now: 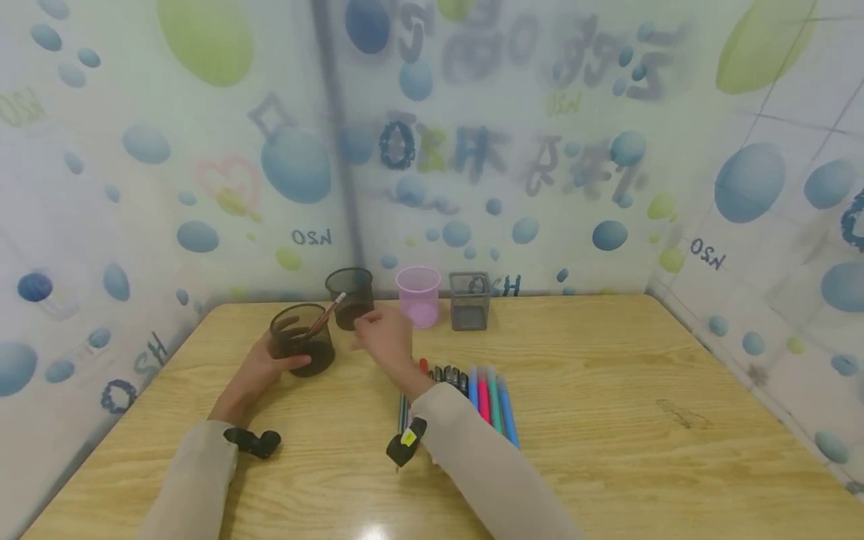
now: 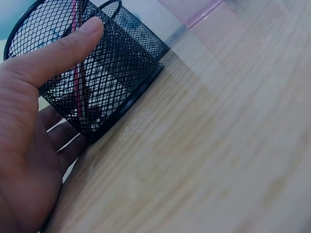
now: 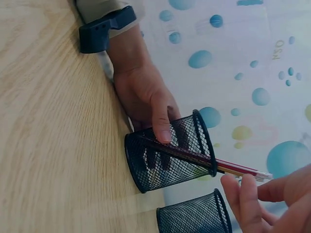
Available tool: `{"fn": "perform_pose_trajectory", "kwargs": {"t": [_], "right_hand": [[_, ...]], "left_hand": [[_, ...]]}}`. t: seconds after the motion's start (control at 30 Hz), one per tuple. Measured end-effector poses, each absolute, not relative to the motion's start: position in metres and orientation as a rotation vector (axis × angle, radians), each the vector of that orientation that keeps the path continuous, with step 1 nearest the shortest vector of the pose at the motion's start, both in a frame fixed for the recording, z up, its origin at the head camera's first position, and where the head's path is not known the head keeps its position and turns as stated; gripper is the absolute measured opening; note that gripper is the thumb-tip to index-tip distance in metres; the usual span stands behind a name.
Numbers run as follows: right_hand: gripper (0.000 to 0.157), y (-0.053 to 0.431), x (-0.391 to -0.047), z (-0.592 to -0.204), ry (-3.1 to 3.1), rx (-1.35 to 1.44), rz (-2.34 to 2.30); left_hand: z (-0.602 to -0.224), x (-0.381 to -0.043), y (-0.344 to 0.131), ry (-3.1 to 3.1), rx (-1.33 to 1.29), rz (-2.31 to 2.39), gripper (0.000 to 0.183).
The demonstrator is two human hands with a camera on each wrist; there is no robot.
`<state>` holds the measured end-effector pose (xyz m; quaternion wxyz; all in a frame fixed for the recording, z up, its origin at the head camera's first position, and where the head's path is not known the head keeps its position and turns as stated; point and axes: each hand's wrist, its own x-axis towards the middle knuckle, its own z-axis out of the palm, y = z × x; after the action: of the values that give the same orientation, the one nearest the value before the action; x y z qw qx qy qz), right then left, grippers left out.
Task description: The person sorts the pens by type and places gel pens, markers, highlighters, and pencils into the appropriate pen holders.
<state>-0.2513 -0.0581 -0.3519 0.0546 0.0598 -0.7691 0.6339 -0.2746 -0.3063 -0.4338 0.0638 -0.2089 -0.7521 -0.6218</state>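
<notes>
My left hand [image 1: 277,360] grips a black mesh pen cup [image 1: 322,358], thumb on the near side and fingers behind it. The cup stands tilted a little on the table, and pencils [image 3: 238,167] with white eraser ends lean inside and stick out past its rim. My right hand [image 1: 388,337] is to the right of that cup, its fingers loosely bent and holding nothing. In the right wrist view its fingertips [image 3: 248,184] overlap the area by the eraser ends. Behind is a second black mesh cup [image 1: 352,289], partly covered by the right hand.
A pink mesh cup [image 1: 418,296] and a square grey mesh holder [image 1: 469,301] stand along the back of the wooden table [image 1: 607,420]. Several blue, red and green markers [image 1: 495,401] and black pens [image 1: 451,376] lie in a row, partly under the right forearm. Patterned curtains enclose the table.
</notes>
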Motion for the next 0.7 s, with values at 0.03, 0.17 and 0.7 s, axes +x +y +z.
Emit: {"fn": "perform_pose_trajectory", "kwargs": {"t": [0.03, 0.17, 0.7], "right_hand": [[0.011, -0.055, -0.249, -0.353, -2.298, 0.179, 1.985], [0.010, -0.040, -0.243, -0.361, -2.195, 0.169, 2.140], [0.016, 0.013, -0.233, -0.375, -2.452, 0.332, 1.768]], "left_hand": [[-0.434, -0.274, -0.307, -2.280, -0.627, -1.872, 0.075], [-0.434, -0.274, -0.307, -2.284, -0.618, -1.859, 0.075], [-0.436, -0.276, -0.306, -2.236, -0.647, -1.913, 0.073]]}}
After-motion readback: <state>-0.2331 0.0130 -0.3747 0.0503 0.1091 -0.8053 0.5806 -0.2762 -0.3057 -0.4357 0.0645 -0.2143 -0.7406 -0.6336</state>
